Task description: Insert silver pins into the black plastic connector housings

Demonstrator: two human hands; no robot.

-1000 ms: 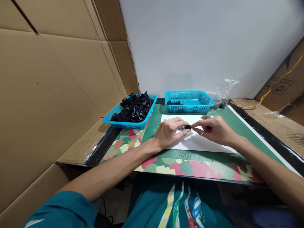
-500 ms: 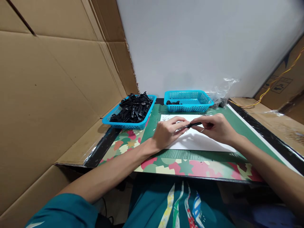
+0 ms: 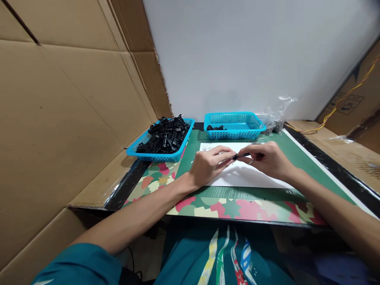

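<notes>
Black part is pinched by the left hand at one end and by the right hand at the other, above a white sheet, onto which it could be dropped were either fingertip grip loosened.

Near the middle of the bench, over a white sheet, the left hand and right hand pinch a small black part, its shape mostly hidden by fingers, though apparently slim; toward the far left corner, a blue basket holds heaped black pieces; along the far edge, another basket holds a few.
</notes>
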